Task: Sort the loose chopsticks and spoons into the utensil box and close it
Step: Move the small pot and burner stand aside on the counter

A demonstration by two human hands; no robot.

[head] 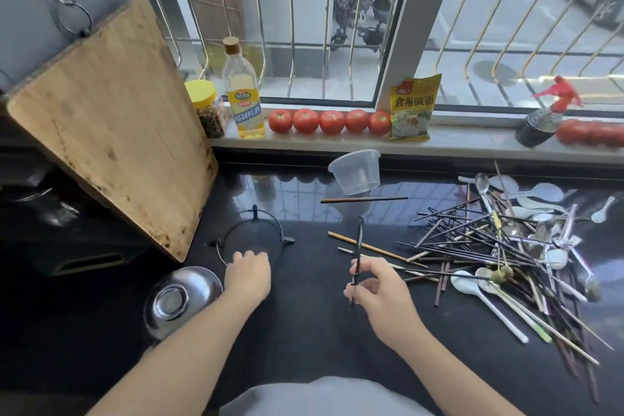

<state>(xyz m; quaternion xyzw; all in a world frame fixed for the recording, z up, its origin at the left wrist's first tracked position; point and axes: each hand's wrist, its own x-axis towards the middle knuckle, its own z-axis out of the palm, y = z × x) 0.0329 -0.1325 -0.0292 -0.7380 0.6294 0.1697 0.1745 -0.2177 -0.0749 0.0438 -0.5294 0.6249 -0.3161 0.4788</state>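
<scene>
Upright, a black chopstick in right hand (pinched).

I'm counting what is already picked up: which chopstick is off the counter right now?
The black chopstick pinched upright in the right hand. All the others lie flat on the counter, in the pile or loose beside it.

Glossy black counter below barred window (daylight, street outside)
</scene>
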